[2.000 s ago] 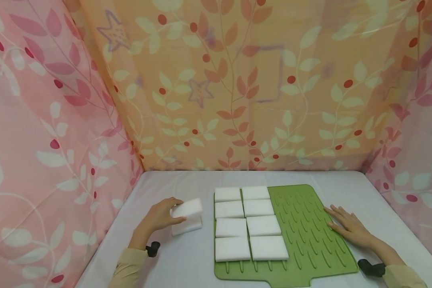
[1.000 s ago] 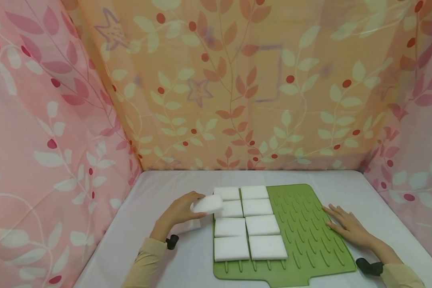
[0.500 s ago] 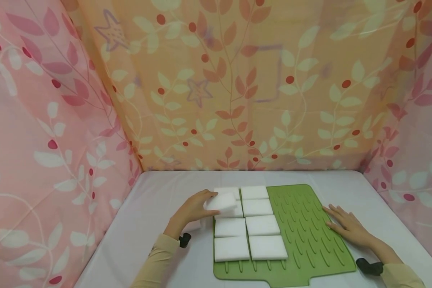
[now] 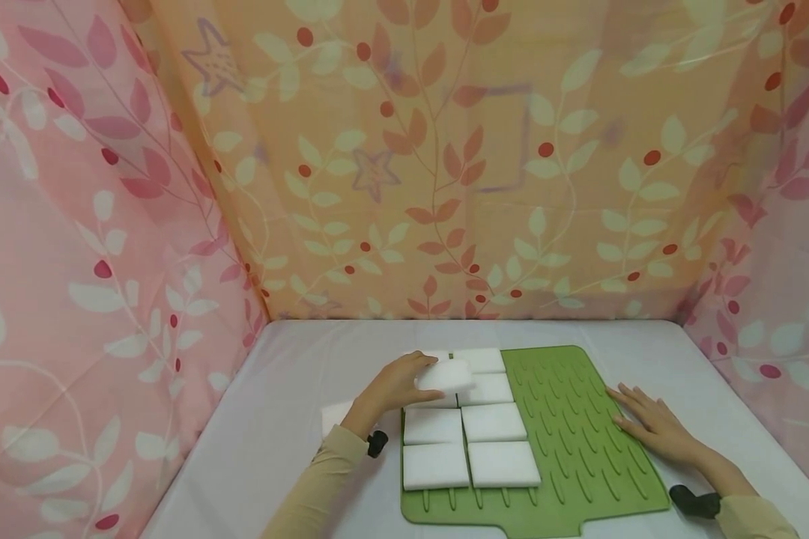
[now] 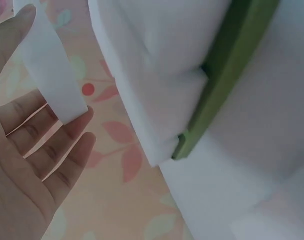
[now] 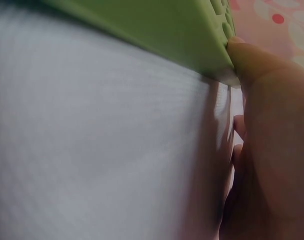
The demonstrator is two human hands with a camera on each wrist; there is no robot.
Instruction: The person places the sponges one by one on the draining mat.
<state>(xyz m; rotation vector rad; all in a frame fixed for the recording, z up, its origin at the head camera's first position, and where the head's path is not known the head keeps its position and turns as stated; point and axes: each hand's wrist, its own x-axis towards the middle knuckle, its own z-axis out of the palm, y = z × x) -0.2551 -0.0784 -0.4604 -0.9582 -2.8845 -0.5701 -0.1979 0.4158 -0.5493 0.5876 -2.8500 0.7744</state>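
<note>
My left hand [image 4: 396,385] pinches a white block-shaped sponge [image 4: 447,376] between thumb and fingers, above the left part of a green ridged drying mat [image 4: 573,434]. In the left wrist view this sponge [image 5: 51,70] is seen edge-on, clear of the mat. Two columns of similar white sponges [image 4: 435,466] lie flat on the mat's left half, the far-left ones partly hidden by the hand and its sponge. My right hand [image 4: 661,427] rests with extended fingers along the mat's right edge; its thumb [image 6: 257,62] touches that edge in the right wrist view.
One more white sponge [image 4: 335,415] lies on the white table [image 4: 276,374], left of the mat and partly behind the left wrist. The mat's right half shows bare ridges. Patterned cloth walls [image 4: 391,224] stand around the table's back and sides.
My left hand has carried the white sponge rightward from beside the mat to over its sponges. The sponge beneath it stayed on the table. The right hand has kept its place.
</note>
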